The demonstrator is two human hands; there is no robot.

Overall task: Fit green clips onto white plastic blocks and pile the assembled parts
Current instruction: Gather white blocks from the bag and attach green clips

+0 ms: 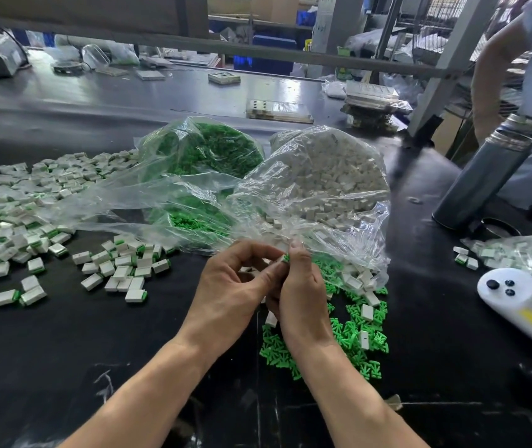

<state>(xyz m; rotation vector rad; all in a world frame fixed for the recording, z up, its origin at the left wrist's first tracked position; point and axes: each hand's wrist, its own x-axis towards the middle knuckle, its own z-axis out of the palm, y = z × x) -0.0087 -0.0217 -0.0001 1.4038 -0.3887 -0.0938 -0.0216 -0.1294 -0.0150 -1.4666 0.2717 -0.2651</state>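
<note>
Both hands met over the black bench. The right hand [301, 286] pinched a green clip [286, 257] at its fingertips, and the left hand [230, 282] curled round what looked like a white block [279, 260], mostly hidden. The clip lay just right of the block, touching it; the finished pile [31, 215] lay well off to the left.
</note>
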